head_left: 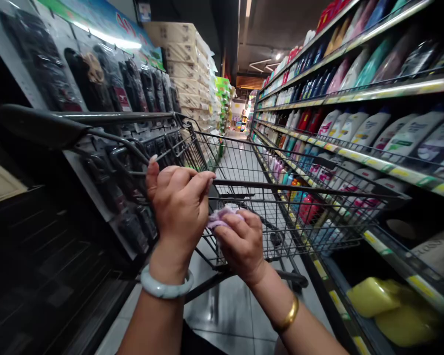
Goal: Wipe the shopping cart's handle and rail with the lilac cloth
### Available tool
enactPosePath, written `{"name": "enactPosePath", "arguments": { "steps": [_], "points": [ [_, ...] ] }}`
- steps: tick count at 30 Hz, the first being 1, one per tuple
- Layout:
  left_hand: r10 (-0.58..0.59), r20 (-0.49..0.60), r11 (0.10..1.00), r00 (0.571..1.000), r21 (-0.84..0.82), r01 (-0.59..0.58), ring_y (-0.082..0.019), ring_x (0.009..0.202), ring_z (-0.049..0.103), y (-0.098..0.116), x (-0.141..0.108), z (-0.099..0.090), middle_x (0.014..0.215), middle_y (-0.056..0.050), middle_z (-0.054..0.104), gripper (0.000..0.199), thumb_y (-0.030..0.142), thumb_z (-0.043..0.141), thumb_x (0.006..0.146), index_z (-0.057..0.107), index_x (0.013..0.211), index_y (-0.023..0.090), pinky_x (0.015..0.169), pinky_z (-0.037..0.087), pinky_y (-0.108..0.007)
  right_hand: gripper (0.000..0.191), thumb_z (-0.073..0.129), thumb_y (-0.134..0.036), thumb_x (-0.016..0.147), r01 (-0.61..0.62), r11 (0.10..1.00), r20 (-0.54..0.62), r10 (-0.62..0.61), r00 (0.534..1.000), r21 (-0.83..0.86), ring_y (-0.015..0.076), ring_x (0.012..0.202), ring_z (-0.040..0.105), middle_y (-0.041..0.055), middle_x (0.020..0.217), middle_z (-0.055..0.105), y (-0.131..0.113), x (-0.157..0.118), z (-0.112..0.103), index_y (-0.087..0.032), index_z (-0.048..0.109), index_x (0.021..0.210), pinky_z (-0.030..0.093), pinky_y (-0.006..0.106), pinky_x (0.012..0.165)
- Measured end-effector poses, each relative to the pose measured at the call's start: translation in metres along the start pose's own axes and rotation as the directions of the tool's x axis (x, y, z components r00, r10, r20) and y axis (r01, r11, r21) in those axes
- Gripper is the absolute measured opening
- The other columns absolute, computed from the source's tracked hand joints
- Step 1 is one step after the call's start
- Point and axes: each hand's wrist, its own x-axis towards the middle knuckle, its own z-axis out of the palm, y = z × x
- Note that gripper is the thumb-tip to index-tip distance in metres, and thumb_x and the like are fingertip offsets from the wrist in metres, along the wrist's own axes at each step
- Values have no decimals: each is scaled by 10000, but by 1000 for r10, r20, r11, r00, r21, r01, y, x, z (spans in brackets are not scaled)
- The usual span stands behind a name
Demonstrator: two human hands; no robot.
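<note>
A black wire shopping cart (266,184) stands right in front of me, turned across the aisle. My left hand (181,202) is wrapped round its near top rail, at the left end of that rail. A light stone bangle circles my left wrist. Just below and to the right, my right hand (242,241) is closed on a crumpled lilac cloth (221,216), close to the cart's wire side. Whether the cloth touches the wires I cannot tell. A gold bangle is on my right wrist.
Shelves (385,91) packed with bottles run along the right, with yellow containers (377,297) at the bottom. Packaged black slippers (85,79) hang on the left. Stacked cream packs (187,69) stand beyond them. The tiled aisle floor (235,153) stretches ahead.
</note>
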Motion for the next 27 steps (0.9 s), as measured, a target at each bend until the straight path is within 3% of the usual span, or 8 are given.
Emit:
{"name": "enactPosePath", "arguments": {
  "steps": [3,8,12,15,19,22,27],
  "points": [
    [-2,-14,1000,1000,20,2,-243,1034,569,1,-1,0,897,-30,677,200,300,546,947,744,967,282,1223,152,-547,80,664,-217,887,53,999,-43,-53,998,-6,219,1052,520,-4,1039,718,-5,10,3,-265,703,937,397,384,929],
    [14,-8,999,1000,-28,-14,-227,1090,599,3,-1,0,1005,-7,732,174,263,536,957,710,947,268,1236,100,-517,81,652,-195,899,134,989,35,-132,991,-58,201,1045,517,-10,996,714,1,-21,12,-256,702,885,364,370,902],
    [1,-11,999,1000,-49,-2,-228,1081,605,4,-1,3,995,-3,740,185,257,515,961,698,935,269,1232,80,-519,114,608,-208,929,71,997,94,-71,993,11,200,1041,517,-2,1015,709,-4,-29,8,-258,704,898,364,371,890],
    [-1,-27,1000,1000,-18,0,-238,1065,592,1,-3,7,956,-15,731,189,270,510,958,698,944,275,1216,131,-514,111,598,-221,936,56,997,125,-63,990,53,206,1017,524,-10,1027,704,-14,-27,10,-246,677,862,366,376,861],
    [28,-67,999,997,26,-26,-244,1072,568,-4,-5,11,972,-27,720,185,291,512,957,694,986,283,1184,189,-507,64,619,-211,935,212,976,209,-216,954,41,204,1067,527,-11,1049,684,-15,-49,26,-238,650,885,362,362,879],
    [35,-35,999,999,18,-35,-248,1080,558,-7,-5,10,997,-30,709,194,306,503,964,691,1012,293,1175,199,-510,49,629,-204,929,261,965,254,-260,931,32,198,1073,530,-6,1041,678,-10,-71,39,-226,641,887,371,345,889],
    [19,53,999,998,-40,-17,-259,1149,540,-11,-4,11,1087,-40,690,221,328,501,965,678,1094,297,1199,169,-527,54,622,-214,931,241,970,314,-230,921,3,204,1048,536,-6,1037,681,-5,-86,45,-227,642,883,380,348,854]
  ]
}}
